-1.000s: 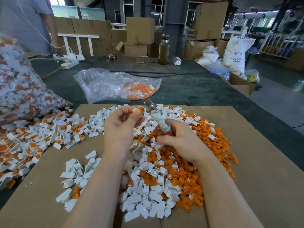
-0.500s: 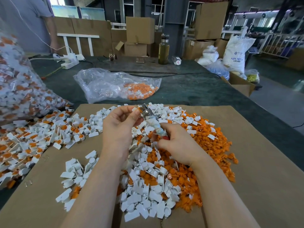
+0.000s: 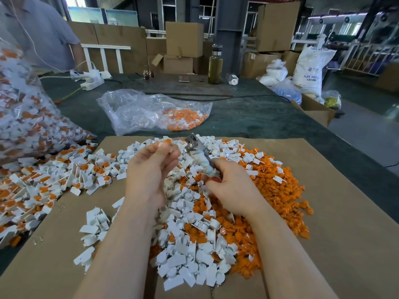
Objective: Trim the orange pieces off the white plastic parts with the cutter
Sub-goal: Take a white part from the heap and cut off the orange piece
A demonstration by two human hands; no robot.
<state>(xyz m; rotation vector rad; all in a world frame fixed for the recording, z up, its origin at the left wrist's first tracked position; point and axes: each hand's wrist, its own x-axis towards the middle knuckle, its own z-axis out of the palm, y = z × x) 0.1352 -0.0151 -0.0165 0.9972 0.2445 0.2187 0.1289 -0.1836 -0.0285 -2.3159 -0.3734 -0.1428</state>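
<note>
My left hand (image 3: 151, 169) pinches a small white plastic part with an orange piece (image 3: 165, 143) at its fingertips, held up over the pile. My right hand (image 3: 228, 190) grips the cutter (image 3: 198, 157) by its tape-wrapped handle, and the metal jaws point up and left, just right of the part. Whether the jaws touch the part is unclear. Below both hands lies a heap of trimmed white parts (image 3: 190, 251) mixed with loose orange pieces (image 3: 276, 190) on a cardboard sheet (image 3: 334, 234).
Untrimmed white-and-orange parts (image 3: 43, 182) spread at the left beside a full clear bag (image 3: 23, 117). Another clear bag with orange pieces (image 3: 155, 113) lies behind the cardboard. A person (image 3: 38, 33) stands at the far left. A bottle (image 3: 215, 65) and boxes stand at the back.
Both hands have shifted slightly left and a little lower. The cutter jaws moved from just above the left fingertips to a spot beside them on the right.
</note>
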